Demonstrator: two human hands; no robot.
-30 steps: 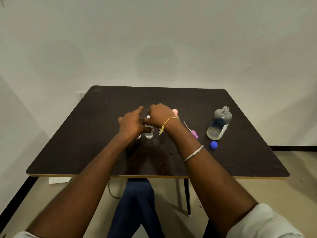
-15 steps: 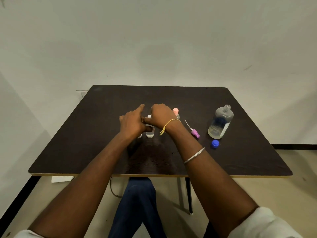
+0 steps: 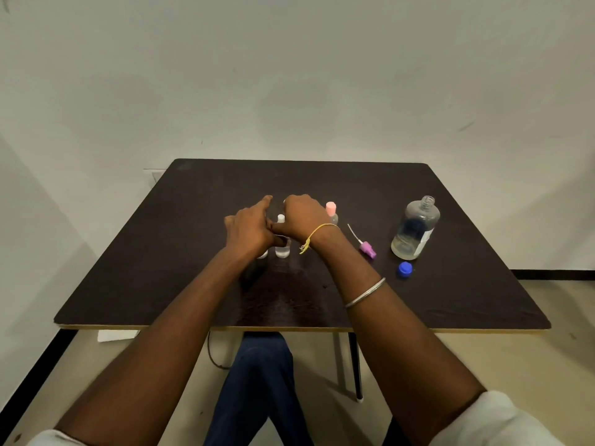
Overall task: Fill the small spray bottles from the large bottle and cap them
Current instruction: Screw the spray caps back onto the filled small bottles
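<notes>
Fingers curl on left hand (image 3: 249, 231) and right hand (image 3: 302, 220) over small spray bottles (image 3: 282, 249) mid-surface. Grips I can't tell (knuckles hide them).

The dark tabletop (image 3: 450, 300) carries small spray bottles (image 3: 282, 249) at centre and a pink-capped bottle (image 3: 331, 211) toward 1 o'clock. A pink spray head (image 3: 367, 248) lies toward 3 o'clock, with the uncapped large bottle (image 3: 415, 230) standing beyond it. A blue cap (image 3: 405, 269) lies at 4 o'clock.

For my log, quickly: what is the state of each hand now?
Left hand: grips a small bottle, mostly hidden.
Right hand: fingers curled; what it holds cannot be told.
</notes>
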